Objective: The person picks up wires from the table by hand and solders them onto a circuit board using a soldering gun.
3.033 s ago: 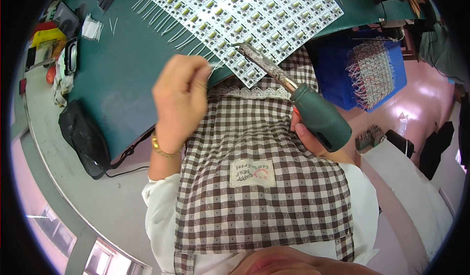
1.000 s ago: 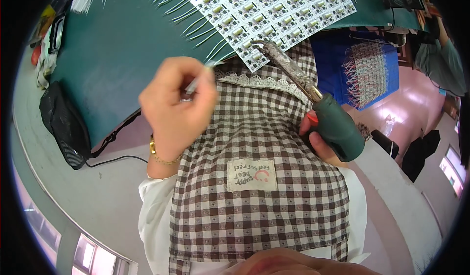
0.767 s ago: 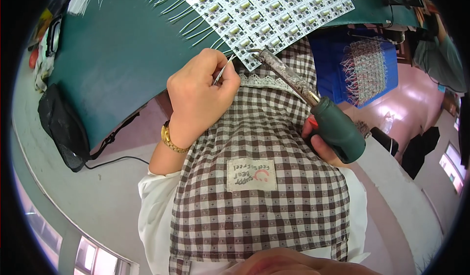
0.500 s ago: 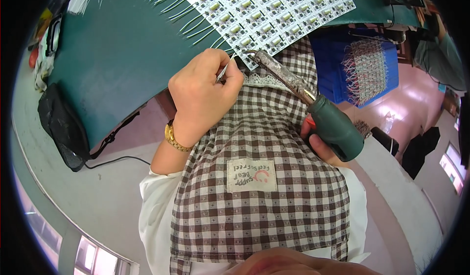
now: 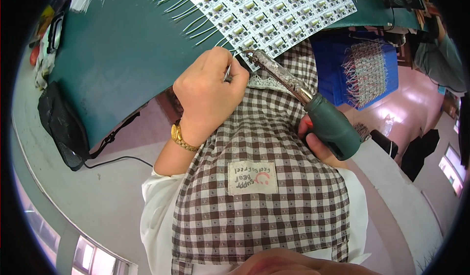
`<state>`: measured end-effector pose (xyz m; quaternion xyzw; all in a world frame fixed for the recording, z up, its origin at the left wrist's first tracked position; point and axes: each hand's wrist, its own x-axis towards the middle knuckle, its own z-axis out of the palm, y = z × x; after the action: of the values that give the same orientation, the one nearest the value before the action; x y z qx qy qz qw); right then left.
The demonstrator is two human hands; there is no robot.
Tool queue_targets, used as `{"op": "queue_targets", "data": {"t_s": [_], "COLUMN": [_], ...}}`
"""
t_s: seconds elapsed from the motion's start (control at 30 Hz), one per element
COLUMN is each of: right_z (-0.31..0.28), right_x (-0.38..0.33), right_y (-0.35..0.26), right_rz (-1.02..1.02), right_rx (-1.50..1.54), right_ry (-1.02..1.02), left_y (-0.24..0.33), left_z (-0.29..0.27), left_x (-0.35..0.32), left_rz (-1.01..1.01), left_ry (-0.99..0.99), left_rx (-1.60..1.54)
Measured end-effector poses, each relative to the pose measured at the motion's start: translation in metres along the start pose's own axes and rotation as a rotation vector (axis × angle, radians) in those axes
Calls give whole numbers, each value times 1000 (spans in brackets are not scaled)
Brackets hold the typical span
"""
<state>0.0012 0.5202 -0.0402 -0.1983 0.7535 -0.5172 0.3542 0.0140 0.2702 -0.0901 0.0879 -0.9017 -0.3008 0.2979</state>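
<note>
My left hand [image 5: 210, 91] is closed in a pinch around slim metal tweezers [image 5: 228, 73], most of them hidden by the fingers. Their tips meet the near corner of a white circuit board panel [image 5: 267, 30], which carries rows of small yellowish parts. My right hand [image 5: 320, 145] wraps a soldering iron [image 5: 335, 128] by its dark green handle; the handle covers most of the fingers. The iron's stained metal shaft slants up to the left, and its bent tip is at that same board corner. Thin green wires [image 5: 196, 27] stick out along the panel's left edge.
The panel lies on a green table mat [image 5: 107, 69]. A bundle of white wires [image 5: 81, 0] is at the far left, a black bag [image 5: 61, 128] hangs at the left edge. To the right, a blue bin [image 5: 328, 69] holds bunched wires [image 5: 364, 74]. Another person's arm [image 5: 443, 62] shows far right.
My left hand has shifted slightly right, and its tweezers stand steeper. The soldering iron has moved a little to the left, its tip staying by the board corner.
</note>
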Motion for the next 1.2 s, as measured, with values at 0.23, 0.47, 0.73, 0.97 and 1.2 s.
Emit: {"op": "queue_targets", "data": {"t_s": [0.23, 0.47, 0.73, 0.97, 1.2], "right_z": [9, 11, -2, -2, 6], "right_x": [4, 1, 3, 8, 8], "right_y": [2, 12, 23, 1, -3], "right_rz": [-34, -15, -132, -110, -133], "right_rx": [-20, 67, -110, -133, -97], "right_ry": [62, 97, -62, -13, 85], "left_y": [-1, 0, 1, -2, -3], "left_z": [-1, 2, 0, -3, -7], "left_x": [0, 2, 2, 0, 0], "left_rz": [-3, 0, 17, -2, 5], "left_ry": [2, 0, 2, -26, -54], "left_rx": [-14, 8, 30, 15, 49]}}
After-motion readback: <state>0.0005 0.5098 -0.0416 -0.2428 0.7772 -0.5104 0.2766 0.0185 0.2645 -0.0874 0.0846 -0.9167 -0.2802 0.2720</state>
